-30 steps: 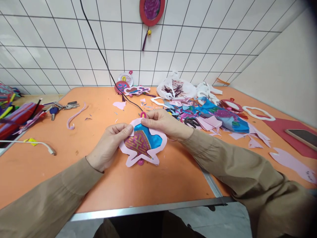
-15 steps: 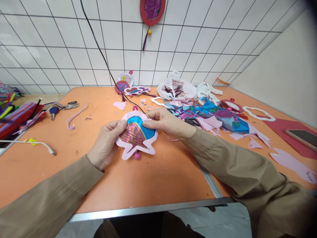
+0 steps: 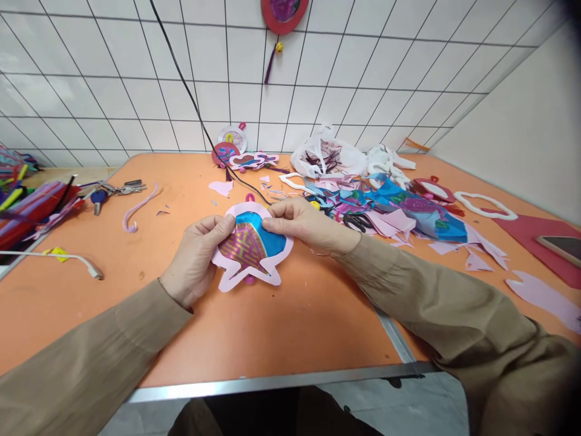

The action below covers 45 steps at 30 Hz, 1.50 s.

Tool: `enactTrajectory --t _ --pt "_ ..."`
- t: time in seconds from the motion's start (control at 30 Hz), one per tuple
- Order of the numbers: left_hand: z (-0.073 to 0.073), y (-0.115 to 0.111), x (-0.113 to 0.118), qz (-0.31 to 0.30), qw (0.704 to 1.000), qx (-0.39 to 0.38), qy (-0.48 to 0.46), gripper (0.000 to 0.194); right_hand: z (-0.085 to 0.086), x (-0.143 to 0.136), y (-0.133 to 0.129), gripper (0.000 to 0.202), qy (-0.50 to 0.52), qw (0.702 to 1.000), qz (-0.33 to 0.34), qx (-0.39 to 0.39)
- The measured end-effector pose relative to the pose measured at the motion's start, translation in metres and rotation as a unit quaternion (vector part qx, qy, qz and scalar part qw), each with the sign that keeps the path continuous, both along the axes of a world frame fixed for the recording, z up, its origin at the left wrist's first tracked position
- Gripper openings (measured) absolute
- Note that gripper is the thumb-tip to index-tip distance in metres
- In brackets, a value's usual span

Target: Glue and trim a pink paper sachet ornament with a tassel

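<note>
A pink-edged ornament (image 3: 245,242) with blue and patterned purple-gold fabric in its middle is held up over the orange table (image 3: 290,333). My left hand (image 3: 193,257) pinches its left edge, thumb on the front. On the upper right edge, my right hand (image 3: 311,224) grips it between thumb and fingers. A small pink loop (image 3: 249,198) sticks up at the ornament's top, and part of a pink bead (image 3: 249,279) shows at its bottom.
Fabric and pink paper scraps (image 3: 390,209) lie at the right, near a plastic bag (image 3: 327,154), a white ring (image 3: 485,206) and a phone (image 3: 563,247). Keys (image 3: 122,189), a pink fuzzy strip (image 3: 136,209) and a white cable (image 3: 59,255) lie left. Finished-looking ornaments (image 3: 226,154) rest by the wall.
The head view has shifted slightly, moving the wall and table items in the picture. The ornament is tilted a little differently, with less of the bottom bead showing. Both hands keep their hold.
</note>
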<state>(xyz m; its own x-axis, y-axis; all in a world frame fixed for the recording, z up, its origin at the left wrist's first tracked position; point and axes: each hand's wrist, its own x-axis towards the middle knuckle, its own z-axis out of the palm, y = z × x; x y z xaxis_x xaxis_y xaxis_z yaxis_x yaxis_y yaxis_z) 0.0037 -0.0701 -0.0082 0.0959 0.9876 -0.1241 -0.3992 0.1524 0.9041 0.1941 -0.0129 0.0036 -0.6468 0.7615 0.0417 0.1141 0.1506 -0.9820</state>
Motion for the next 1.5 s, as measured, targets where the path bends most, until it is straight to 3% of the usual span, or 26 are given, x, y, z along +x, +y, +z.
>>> enactTrajectory --t 0.13,0.3,0.4,0.83,1.03,1.2,1.37,1.5 --pt "-0.003 0.001 0.001 -0.028 1.0 0.004 -0.005 0.03 -0.003 -0.001 -0.001 0.039 0.002 1.0 0.003 -0.002" --pt "-0.01 0.003 0.002 -0.033 0.999 -0.001 -0.013 0.027 -0.002 -0.001 -0.003 0.036 0.025 0.999 -0.039 -0.012" --pt "-0.011 0.003 0.003 -0.046 0.998 -0.008 -0.031 0.028 -0.002 0.0 -0.002 0.038 0.023 0.999 -0.022 -0.033" --pt "-0.013 0.01 -0.002 0.028 0.999 0.013 -0.028 0.024 -0.009 0.001 0.003 0.034 0.038 0.997 -0.023 -0.055" --pt "-0.007 0.007 -0.002 -0.107 0.994 -0.012 -0.03 0.035 -0.013 0.0 0.003 0.036 0.025 0.998 0.0 -0.057" --pt "-0.008 0.005 -0.001 -0.04 0.999 -0.018 0.01 0.027 -0.01 0.0 0.002 0.042 0.014 0.999 -0.007 -0.03" --pt "-0.005 0.0 0.003 -0.049 0.997 0.018 0.057 0.026 -0.011 -0.001 0.004 0.038 0.017 0.999 -0.034 0.005" --pt "-0.001 -0.004 0.007 0.03 0.982 0.091 0.161 0.016 -0.009 -0.001 0.003 0.023 0.016 0.998 -0.02 0.052"
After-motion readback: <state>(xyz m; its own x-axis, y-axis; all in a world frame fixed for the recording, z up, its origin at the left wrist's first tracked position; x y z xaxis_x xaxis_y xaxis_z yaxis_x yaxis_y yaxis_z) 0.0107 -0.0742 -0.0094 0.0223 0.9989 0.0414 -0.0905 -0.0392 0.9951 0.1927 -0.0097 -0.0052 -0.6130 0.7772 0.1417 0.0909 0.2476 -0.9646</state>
